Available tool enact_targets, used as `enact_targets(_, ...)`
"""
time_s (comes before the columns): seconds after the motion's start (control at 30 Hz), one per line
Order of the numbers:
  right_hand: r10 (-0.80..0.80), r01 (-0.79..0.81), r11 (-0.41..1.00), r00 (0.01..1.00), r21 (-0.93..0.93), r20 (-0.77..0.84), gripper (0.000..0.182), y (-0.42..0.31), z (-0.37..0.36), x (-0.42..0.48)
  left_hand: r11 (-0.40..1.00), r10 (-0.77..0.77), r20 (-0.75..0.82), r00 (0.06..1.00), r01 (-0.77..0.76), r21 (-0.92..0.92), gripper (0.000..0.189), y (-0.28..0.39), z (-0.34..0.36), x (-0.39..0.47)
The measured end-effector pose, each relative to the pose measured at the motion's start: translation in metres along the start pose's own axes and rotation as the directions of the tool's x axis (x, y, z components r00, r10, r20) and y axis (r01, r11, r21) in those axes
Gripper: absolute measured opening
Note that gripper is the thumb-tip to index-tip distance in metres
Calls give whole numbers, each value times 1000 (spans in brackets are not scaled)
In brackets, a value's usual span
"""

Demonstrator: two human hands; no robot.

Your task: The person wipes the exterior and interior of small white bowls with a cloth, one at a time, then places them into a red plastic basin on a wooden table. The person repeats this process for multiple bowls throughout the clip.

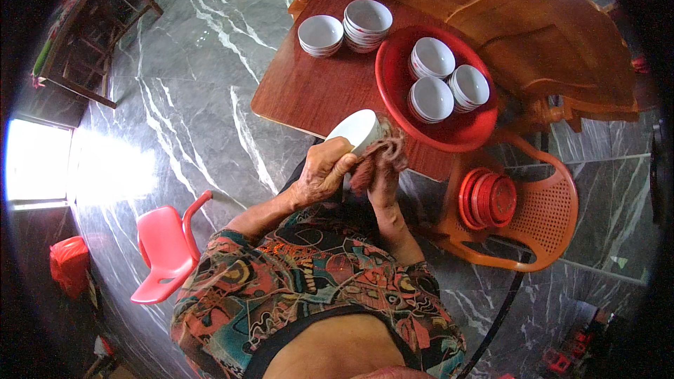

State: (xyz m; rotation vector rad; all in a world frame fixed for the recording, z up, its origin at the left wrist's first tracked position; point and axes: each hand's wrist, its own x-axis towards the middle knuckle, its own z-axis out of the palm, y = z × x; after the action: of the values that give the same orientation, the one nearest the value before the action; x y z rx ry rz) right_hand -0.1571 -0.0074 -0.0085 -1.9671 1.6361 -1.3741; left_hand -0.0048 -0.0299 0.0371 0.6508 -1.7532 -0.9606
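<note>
My left hand [327, 168] grips the rim of a white bowl [358, 129], which is tilted on its side above the table's near edge. Against the outside of that bowl, my right hand [384, 187] holds a brownish-pink cloth [389, 152] that covers most of its fingers. A round red basin [387, 108] stands on the right part of the wooden table [316, 84], with three stacks of white bowls [432, 99] inside it. Farther back on the table are a shorter bowl stack [320, 34] and a taller bowl stack [367, 18], side by side.
An orange plastic chair [545, 205] at the right carries stacked red dishes [495, 200]. A carved wooden bench [516, 26] borders the table's far side. To the left, a small pink chair [166, 242] stands on the grey marbled floor [200, 95]. A red plastic bag [71, 263] is farther left.
</note>
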Motion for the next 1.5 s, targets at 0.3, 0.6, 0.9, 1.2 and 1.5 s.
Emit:
enact_targets(0.3,64,-517,62,856,854,513,46,-3,-13,27,985,171,200,965,-159,-74,26,4,-1,2)
enact_targets(0.6,153,-294,718,951,631,268,44,14,-10,13,991,-132,-6,991,132,-14,29,6,13,-7)
enact_targets(0.9,-65,-26,969,933,246,354,85,-2,-32,24,511,-628,208,750,599,-617,37,-23,4,-6)
enact_targets(1.2,189,-100,932,954,-349,232,65,-24,-57,37,306,-680,192,707,512,-803,40,-42,23,-15)
enact_targets(1.5,-426,451,852,893,-266,149,51,-37,-31,23,513,-686,98,721,574,-638,31,-23,19,-8)
